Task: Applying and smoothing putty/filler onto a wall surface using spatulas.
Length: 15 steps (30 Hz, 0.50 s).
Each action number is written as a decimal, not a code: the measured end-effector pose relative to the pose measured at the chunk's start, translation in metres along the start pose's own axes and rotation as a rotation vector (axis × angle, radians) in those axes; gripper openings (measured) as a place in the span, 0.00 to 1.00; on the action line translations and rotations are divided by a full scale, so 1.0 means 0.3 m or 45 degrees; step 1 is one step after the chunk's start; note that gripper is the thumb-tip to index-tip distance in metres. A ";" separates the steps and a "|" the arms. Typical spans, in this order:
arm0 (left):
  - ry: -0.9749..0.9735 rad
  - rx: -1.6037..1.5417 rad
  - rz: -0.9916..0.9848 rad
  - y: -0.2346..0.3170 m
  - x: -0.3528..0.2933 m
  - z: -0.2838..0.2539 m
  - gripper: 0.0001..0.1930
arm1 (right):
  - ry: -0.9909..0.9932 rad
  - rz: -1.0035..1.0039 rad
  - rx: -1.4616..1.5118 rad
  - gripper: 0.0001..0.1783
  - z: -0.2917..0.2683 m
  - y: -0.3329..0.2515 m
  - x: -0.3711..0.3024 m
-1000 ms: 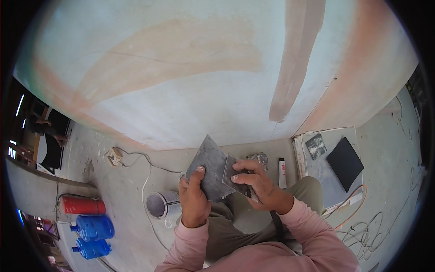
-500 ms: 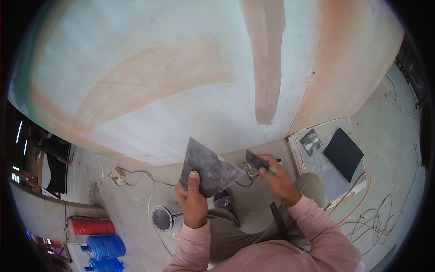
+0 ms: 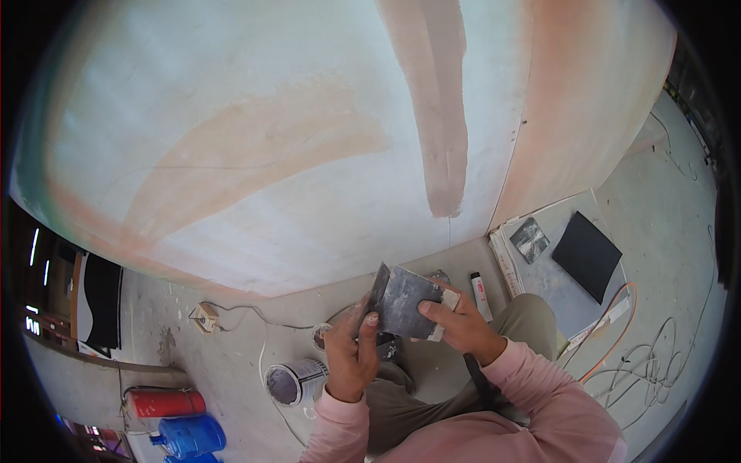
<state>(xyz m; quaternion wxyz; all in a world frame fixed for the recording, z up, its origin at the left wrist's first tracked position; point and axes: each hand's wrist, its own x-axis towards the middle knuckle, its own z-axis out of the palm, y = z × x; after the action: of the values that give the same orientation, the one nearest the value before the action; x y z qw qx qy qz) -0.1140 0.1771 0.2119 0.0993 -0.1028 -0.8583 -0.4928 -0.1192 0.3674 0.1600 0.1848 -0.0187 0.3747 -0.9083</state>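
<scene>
In front of me, my left hand (image 3: 351,351) grips a dark flat plate (image 3: 377,288), tilted so it shows nearly edge-on, with the thumb against its lower part. Close beside it, my right hand (image 3: 467,328) is closed round a grey flat spreader (image 3: 409,299) with a pale edge, the thumb lying on its face. The spreader's near side meets or overlaps the plate; whether they touch I cannot tell. Grey smears mark the spreader. Below the left hand stands an open tin (image 3: 284,384) with greyish paste in it.
A large pale panel (image 3: 309,201) with brownish filler streaks rises ahead. A white tube (image 3: 480,295) stands near a flat box (image 3: 532,282) bearing a black sheet (image 3: 587,257) and a small smeared plate (image 3: 529,240). Cables (image 3: 641,370), a socket block (image 3: 204,318) and blue bottles (image 3: 193,436) are around.
The plate in my left hand has turned from broad face to nearly edge-on. My right hand has moved left and down, bringing the spreader against or close to the plate.
</scene>
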 end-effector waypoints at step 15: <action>0.429 0.037 -0.138 -0.003 -0.111 -0.025 0.19 | 0.681 -0.074 0.341 0.24 -0.433 0.298 0.312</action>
<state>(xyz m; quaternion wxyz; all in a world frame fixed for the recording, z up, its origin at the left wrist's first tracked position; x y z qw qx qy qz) -0.0817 0.1676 0.2058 0.2166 0.0292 -0.8409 -0.4952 -0.2000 0.3641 -0.0047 0.0544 0.2353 0.2861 -0.9273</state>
